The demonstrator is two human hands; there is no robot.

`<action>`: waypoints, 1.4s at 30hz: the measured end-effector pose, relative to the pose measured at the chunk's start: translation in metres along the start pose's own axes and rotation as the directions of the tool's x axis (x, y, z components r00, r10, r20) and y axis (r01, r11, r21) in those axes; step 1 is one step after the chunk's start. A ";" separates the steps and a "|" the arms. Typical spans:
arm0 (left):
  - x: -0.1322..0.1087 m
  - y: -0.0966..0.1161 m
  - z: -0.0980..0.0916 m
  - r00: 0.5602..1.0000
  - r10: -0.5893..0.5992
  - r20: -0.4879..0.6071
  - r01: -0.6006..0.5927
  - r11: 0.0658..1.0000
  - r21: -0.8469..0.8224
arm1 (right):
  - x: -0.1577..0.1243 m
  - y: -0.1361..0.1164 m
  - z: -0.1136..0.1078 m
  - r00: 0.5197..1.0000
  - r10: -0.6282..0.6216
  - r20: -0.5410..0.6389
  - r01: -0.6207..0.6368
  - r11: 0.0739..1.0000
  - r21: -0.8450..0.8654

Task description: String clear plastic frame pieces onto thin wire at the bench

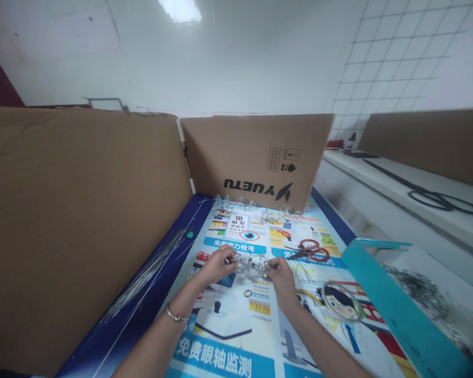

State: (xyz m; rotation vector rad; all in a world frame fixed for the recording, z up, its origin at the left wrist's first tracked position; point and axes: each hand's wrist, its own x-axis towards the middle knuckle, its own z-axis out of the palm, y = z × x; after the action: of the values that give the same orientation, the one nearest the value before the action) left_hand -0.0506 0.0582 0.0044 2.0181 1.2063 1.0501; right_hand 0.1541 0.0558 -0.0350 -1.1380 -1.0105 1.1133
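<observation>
My left hand point(217, 265) and my right hand point(280, 274) meet over the middle of a printed poster mat point(236, 336). Both are closed in a pinch on a small clear beaded wire piece point(251, 264) stretched between them. A thin bracelet point(176, 316) circles my left wrist. Red-handled scissors point(310, 250) lie just beyond my right hand. A roll of clear tape point(342, 300) lies to the right of my right forearm.
Cardboard walls stand on the left point(74, 220) and at the back point(256, 157). A bundle of thin wires point(150, 273) lies along the mat's left edge. A teal-rimmed tray point(382, 299) with metal bits point(421, 289) sits at the right. Large black scissors point(437, 197) rest on a white ledge.
</observation>
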 end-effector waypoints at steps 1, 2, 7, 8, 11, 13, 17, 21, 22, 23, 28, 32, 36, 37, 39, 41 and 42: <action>0.000 0.001 0.002 1.000 -0.002 -0.008 0.002 1.000 -0.003 | -0.001 0.000 0.000 1.000 0.008 -0.005 -0.008 1.000 0.012; 0.001 0.002 0.003 1.000 -0.004 -0.015 0.004 1.000 -0.008 | -0.002 -0.001 0.001 1.000 0.015 -0.008 -0.015 1.000 0.023; 0.001 0.000 0.002 1.000 -0.016 0.010 0.017 0.998 -0.063 | -0.004 -0.001 0.002 0.999 0.042 0.000 -0.042 0.997 0.063; 0.001 -0.001 0.000 1.000 -0.018 0.024 0.020 0.997 -0.075 | -0.004 -0.001 0.002 0.999 0.044 0.003 -0.044 0.997 0.064; -0.002 -0.003 -0.008 0.991 -0.042 0.125 0.067 0.977 -0.201 | -0.002 -0.001 0.001 0.999 0.038 -0.005 -0.038 0.998 0.054; -0.004 -0.004 -0.011 0.976 -0.077 0.202 0.143 0.931 -0.335 | 0.000 -0.002 -0.001 1.000 0.022 -0.015 -0.022 0.999 0.036; -0.004 -0.002 -0.007 0.981 -0.156 0.117 0.191 0.892 -0.410 | 0.003 -0.003 -0.003 0.999 -0.030 -0.024 0.029 0.999 -0.029; -0.001 0.001 -0.001 0.989 -0.146 -0.026 0.129 0.935 -0.331 | 0.004 -0.004 -0.005 0.996 -0.085 -0.020 0.082 0.991 -0.109; -0.001 0.002 0.000 0.990 -0.137 -0.045 0.117 0.945 -0.307 | 0.003 -0.004 -0.005 0.995 -0.102 -0.017 0.099 0.987 -0.128; 0.000 0.004 0.001 0.990 -0.124 -0.063 0.102 0.955 -0.277 | 0.003 -0.005 -0.005 0.992 -0.122 -0.014 0.119 0.982 -0.148; 0.000 0.012 0.009 0.983 0.002 -0.182 -0.026 0.991 -0.131 | 0.002 -0.007 -0.005 0.972 -0.235 0.007 0.230 0.947 -0.223; -0.001 0.016 0.020 0.962 0.031 -0.271 -0.052 0.996 -0.073 | -0.002 -0.004 -0.004 0.957 -0.289 0.040 0.289 0.923 -0.255; -0.003 0.020 0.027 0.955 0.045 -0.292 -0.060 0.997 -0.043 | -0.011 -0.003 0.002 0.932 -0.356 0.065 0.359 0.888 -0.287; -0.003 0.021 0.029 0.954 0.054 -0.295 -0.067 0.997 -0.034 | -0.013 -0.004 0.004 0.927 -0.368 0.067 0.371 0.882 -0.290; -0.004 0.023 0.031 0.956 0.075 -0.284 -0.085 0.996 -0.022 | -0.018 -0.007 0.007 0.922 -0.379 0.072 0.383 0.877 -0.288; -0.005 0.025 0.033 0.960 0.090 -0.264 -0.099 0.995 -0.022 | -0.020 -0.010 0.008 0.927 -0.363 0.088 0.373 0.885 -0.280; -0.005 0.025 0.034 0.961 0.087 -0.263 -0.098 0.995 -0.029 | -0.020 -0.011 0.009 0.937 -0.338 0.092 0.351 0.898 -0.264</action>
State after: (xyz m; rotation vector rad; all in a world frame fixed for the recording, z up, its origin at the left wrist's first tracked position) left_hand -0.0120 0.0403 0.0041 1.9648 1.2174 1.4119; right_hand 0.1439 0.0363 -0.0235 -1.1005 -1.3754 0.7285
